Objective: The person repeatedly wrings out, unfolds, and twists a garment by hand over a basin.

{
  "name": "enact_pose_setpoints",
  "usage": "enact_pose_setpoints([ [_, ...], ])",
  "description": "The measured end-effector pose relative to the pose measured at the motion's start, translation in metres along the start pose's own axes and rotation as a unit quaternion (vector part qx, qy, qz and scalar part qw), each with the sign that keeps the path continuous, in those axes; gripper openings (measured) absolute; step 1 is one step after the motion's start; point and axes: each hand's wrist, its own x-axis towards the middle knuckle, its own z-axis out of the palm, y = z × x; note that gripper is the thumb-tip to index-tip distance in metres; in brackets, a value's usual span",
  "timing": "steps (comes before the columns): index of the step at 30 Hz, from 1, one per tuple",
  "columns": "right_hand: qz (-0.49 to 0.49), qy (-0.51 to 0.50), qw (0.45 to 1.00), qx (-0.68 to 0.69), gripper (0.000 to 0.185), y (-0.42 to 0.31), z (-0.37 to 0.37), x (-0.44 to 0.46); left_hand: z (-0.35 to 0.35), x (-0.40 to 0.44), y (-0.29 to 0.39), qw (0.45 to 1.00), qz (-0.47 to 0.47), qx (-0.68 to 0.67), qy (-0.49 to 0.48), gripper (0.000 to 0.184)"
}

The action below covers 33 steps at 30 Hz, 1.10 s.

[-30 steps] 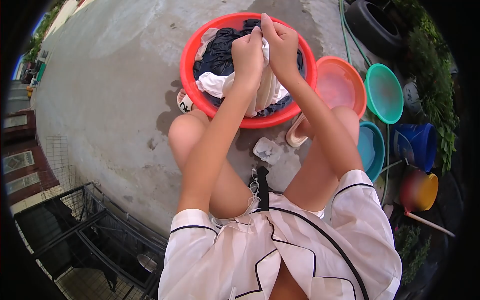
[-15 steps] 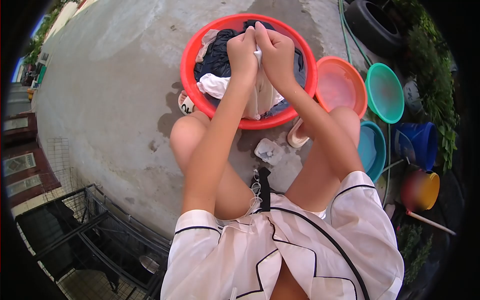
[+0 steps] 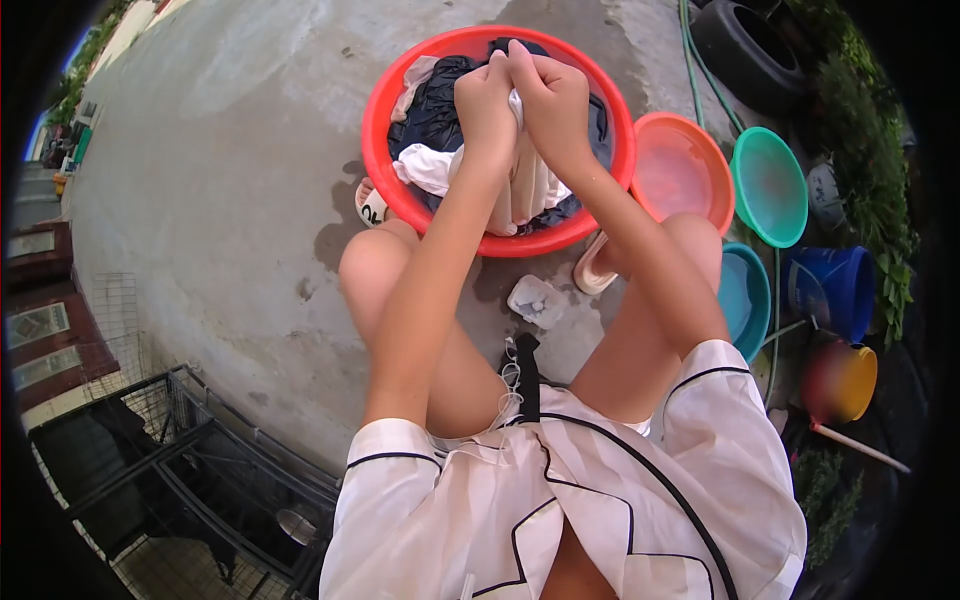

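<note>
Side by side over the red basin (image 3: 378,150), my left hand (image 3: 487,108) and my right hand (image 3: 552,105) are both closed on a white cloth (image 3: 523,195). The cloth hangs from my fists down into the basin, and its gripped part is mostly hidden by my fingers. Dark wet clothes (image 3: 430,112) fill much of the basin around it. A white bunched piece (image 3: 424,169) lies at the left inside, and a pale pinkish cloth (image 3: 413,85) rests against the upper left wall.
Right of the basin are an orange basin (image 3: 683,170), a green basin (image 3: 769,187), a teal basin (image 3: 741,300), a blue bucket (image 3: 832,290) and a tire (image 3: 745,55). A small white container (image 3: 537,302) stands between my feet. Black metal framework (image 3: 200,430) is at lower left.
Both hands have come down slightly and closer together than a second ago, still holding the white cloth. Over the last half second they have barely moved.
</note>
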Motion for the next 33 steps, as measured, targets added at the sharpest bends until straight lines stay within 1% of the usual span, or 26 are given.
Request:
enact_pose_setpoints([
  [1, 0.034, 0.019, 0.999, 0.015, 0.043, 0.006, -0.005, 0.012, 0.008, -0.010, 0.010, 0.993, -0.068, 0.100, 0.003, 0.031],
  [2, 0.061, 0.041, 0.997, 0.032, 0.044, 0.011, -0.012, 0.018, 0.008, -0.011, -0.001, 0.985, -0.039, 0.163, -0.029, 0.033],
  [4, 0.036, 0.050, 0.998, -0.008, 0.042, 0.010, -0.010, 0.016, 0.012, -0.009, 0.002, 0.992, -0.038, 0.124, -0.010, 0.029],
  [6, -0.012, 0.026, 0.999, -0.015, 0.040, 0.002, 0.002, -0.004, 0.002, 0.004, -0.002, 1.000, 0.009, -0.004, 0.025, 0.042],
  [7, -0.026, 0.009, 1.000, -0.010, 0.038, -0.005, 0.008, -0.019, -0.008, 0.014, -0.001, 1.000, -0.018, -0.014, 0.011, 0.042],
  [10, -0.047, 0.002, 0.998, -0.050, 0.039, -0.003, -0.001, -0.008, 0.002, 0.000, -0.005, 0.999, 0.019, -0.046, 0.017, 0.043],
  [11, -0.031, 0.008, 0.998, -0.049, 0.041, 0.003, -0.008, 0.003, 0.004, -0.006, -0.002, 0.997, 0.005, 0.072, 0.008, 0.043],
  [12, 0.010, 0.024, 0.999, -0.029, 0.043, 0.007, -0.013, 0.014, 0.009, -0.011, 0.000, 0.992, 0.003, 0.127, 0.002, 0.043],
  [14, 0.020, 0.045, 0.998, -0.024, 0.042, 0.012, -0.015, 0.017, 0.014, -0.017, 0.009, 0.992, -0.002, 0.123, -0.014, 0.042],
  [16, -0.015, 0.027, 0.999, -0.029, 0.041, -0.002, -0.006, 0.000, 0.007, -0.003, 0.003, 1.000, -0.007, 0.013, 0.002, 0.041],
  [17, -0.033, 0.016, 0.999, -0.031, 0.041, -0.010, 0.000, -0.012, 0.000, 0.003, 0.003, 0.999, 0.035, -0.023, 0.001, 0.039],
  [18, -0.042, -0.012, 0.999, -0.019, 0.040, -0.012, 0.005, -0.022, -0.010, 0.010, 0.008, 0.997, -0.055, -0.049, -0.004, 0.040],
  [20, -0.017, -0.015, 0.999, -0.040, 0.041, -0.009, -0.001, -0.010, -0.002, 0.002, 0.002, 0.999, 0.040, -0.028, 0.018, 0.041],
  [22, 0.011, 0.022, 1.000, 0.002, 0.041, 0.009, -0.010, 0.014, 0.013, -0.016, 0.016, 0.996, -0.031, 0.082, 0.017, 0.041],
  [23, 0.021, 0.040, 0.999, 0.001, 0.041, 0.014, -0.014, 0.020, 0.013, -0.016, 0.004, 0.991, 0.004, 0.135, -0.010, 0.041],
  [26, 0.002, 0.026, 0.999, -0.019, 0.041, 0.002, -0.005, 0.003, 0.006, -0.002, 0.001, 1.000, -0.005, 0.014, 0.010, 0.040],
  [27, -0.002, -0.003, 1.000, -0.023, 0.041, -0.008, 0.000, -0.011, 0.001, 0.001, 0.007, 0.999, 0.009, -0.045, 0.025, 0.039],
  [28, -0.022, -0.023, 0.999, 0.006, 0.041, -0.013, 0.006, -0.023, -0.014, 0.011, 0.009, 0.994, -0.099, -0.042, -0.012, 0.025],
  [30, 0.008, -0.027, 0.999, -0.016, 0.041, -0.013, 0.001, -0.012, -0.008, 0.002, 0.002, 0.999, 0.030, -0.031, -0.005, 0.026],
  [32, 0.027, 0.004, 0.999, 0.035, 0.041, 0.016, -0.010, 0.013, 0.009, -0.014, 0.016, 0.996, -0.028, 0.084, -0.001, 0.038],
  [33, 0.052, 0.027, 0.998, 0.022, 0.041, 0.014, -0.014, 0.020, 0.012, -0.019, 0.016, 0.995, -0.018, 0.091, -0.022, 0.037],
])
